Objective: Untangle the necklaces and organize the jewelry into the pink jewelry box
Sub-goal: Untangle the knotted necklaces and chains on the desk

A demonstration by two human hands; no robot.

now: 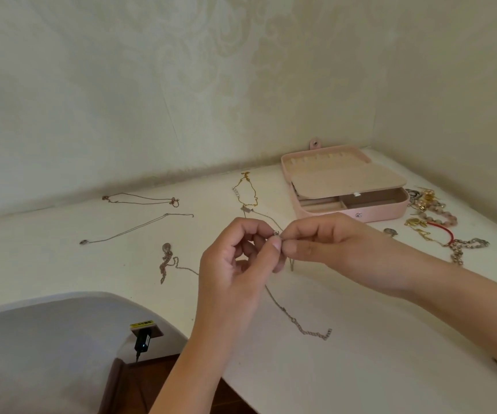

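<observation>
Both hands are raised over the table (361,354), their fingertips meeting. The left hand (238,261) and the right hand (334,246), fingers curled, pinch a silver chain necklace (298,325) at its small ring (276,233). The rest of the chain drops below them and trails across the table. The open pink jewelry box (384,212) stands beyond the right hand, apart from it.

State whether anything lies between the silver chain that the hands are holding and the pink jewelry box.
Nothing visible blocks it. The left hand and right hand pinch the silver chain just before the pink jewelry box, with only table between. A beige flap covers its rear; the front compartments lie open.
</observation>
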